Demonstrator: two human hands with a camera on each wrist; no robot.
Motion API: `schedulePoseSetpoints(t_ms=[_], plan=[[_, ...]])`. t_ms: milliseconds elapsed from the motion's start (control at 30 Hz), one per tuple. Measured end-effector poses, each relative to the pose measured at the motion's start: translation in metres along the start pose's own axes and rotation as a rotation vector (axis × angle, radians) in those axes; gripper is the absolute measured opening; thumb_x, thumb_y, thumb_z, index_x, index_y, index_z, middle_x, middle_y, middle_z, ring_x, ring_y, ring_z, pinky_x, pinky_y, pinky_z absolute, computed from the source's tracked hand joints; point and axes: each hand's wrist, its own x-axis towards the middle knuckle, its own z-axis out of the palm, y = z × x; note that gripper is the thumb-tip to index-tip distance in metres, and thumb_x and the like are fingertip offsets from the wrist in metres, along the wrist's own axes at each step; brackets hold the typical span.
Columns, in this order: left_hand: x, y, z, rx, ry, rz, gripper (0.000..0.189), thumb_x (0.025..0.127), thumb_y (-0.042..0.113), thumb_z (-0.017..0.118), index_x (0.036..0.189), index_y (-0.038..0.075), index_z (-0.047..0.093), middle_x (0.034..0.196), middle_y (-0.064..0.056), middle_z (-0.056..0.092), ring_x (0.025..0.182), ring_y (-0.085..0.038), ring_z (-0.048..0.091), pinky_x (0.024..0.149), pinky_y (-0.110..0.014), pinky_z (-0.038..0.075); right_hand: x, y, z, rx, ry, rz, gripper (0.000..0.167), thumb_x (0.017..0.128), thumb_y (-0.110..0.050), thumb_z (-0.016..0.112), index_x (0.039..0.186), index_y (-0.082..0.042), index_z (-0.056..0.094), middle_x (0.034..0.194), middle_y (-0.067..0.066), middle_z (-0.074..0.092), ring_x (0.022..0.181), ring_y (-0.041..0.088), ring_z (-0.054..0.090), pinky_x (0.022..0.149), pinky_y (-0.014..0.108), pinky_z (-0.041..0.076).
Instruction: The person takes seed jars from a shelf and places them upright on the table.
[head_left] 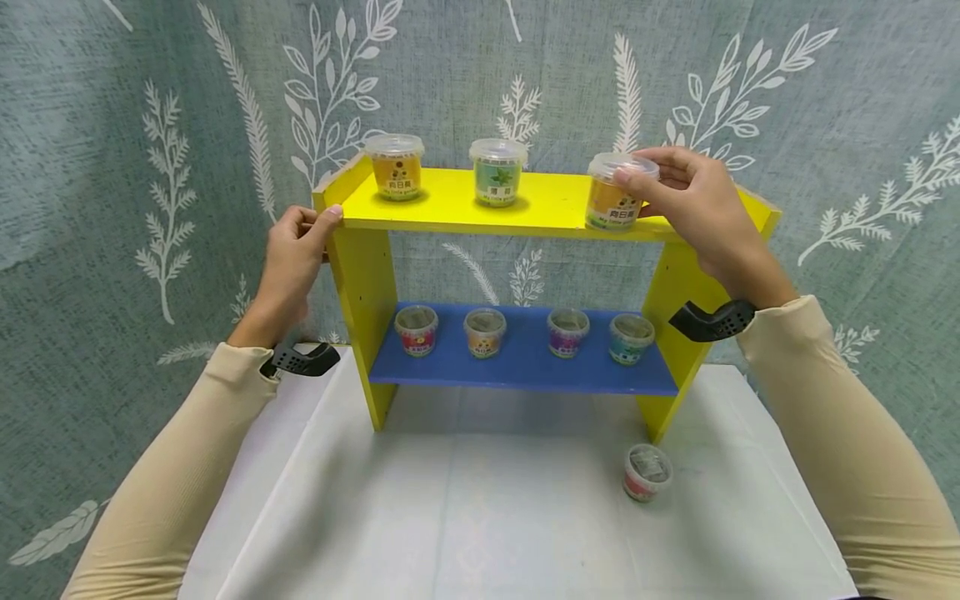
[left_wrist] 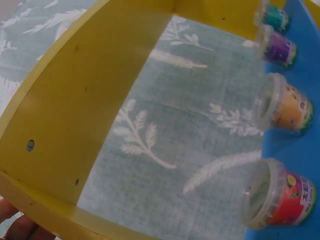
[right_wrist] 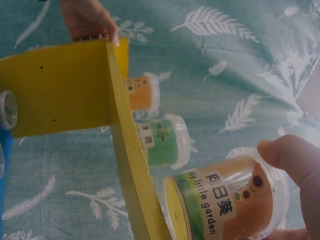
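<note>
My right hand (head_left: 697,196) grips a clear-lidded plastic cup with an orange sunflower label (head_left: 613,204) near its rim. In the right wrist view the base of this sunflower cup (right_wrist: 225,200) is right at the front edge of the yellow top shelf (head_left: 442,212), slightly tilted. My left hand (head_left: 294,254) holds the top left corner of the shelf unit, thumb on the front edge. Standing upright on the top shelf are another orange-labelled cup (head_left: 396,171) at the left and a green-labelled cup (head_left: 497,175) in the middle.
On the blue lower shelf (head_left: 517,377) stand several smaller cups, with red (head_left: 417,340), orange (head_left: 483,342), purple (head_left: 567,340) and teal (head_left: 628,348) labels. A red-labelled cup (head_left: 645,483) sits on the white table (head_left: 480,517) before the right leg. Patterned cloth (head_left: 225,125) hangs behind.
</note>
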Motion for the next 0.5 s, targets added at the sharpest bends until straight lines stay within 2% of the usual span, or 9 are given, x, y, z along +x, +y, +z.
schedulePoseSetpoints(t_ms=[167, 500], plan=[[0.001, -0.001, 0.001, -0.001, 0.003, 0.004, 0.039, 0.101, 0.052, 0.059, 0.108, 0.014, 0.052, 0.107, -0.002, 0.053, 0.096, -0.017, 0.056, 0.088, -0.034, 0.045, -0.007, -0.002, 0.000, 0.024, -0.013, -0.026, 0.058, 0.096, -0.034, 0.074, 0.144, -0.008, 0.055, 0.129, 0.011, 0.063, 0.111, 0.026, 0.062, 0.088, 0.025, 0.054], [0.001, -0.002, 0.001, -0.002, 0.010, 0.008, 0.038, 0.101, 0.051, 0.059, 0.108, 0.014, 0.051, 0.107, -0.002, 0.053, 0.095, -0.017, 0.056, 0.087, -0.034, 0.045, -0.023, -0.007, 0.002, 0.048, -0.043, -0.029, 0.055, 0.099, -0.030, 0.071, 0.146, -0.008, 0.054, 0.134, 0.013, 0.059, 0.113, 0.027, 0.061, 0.089, 0.024, 0.054]])
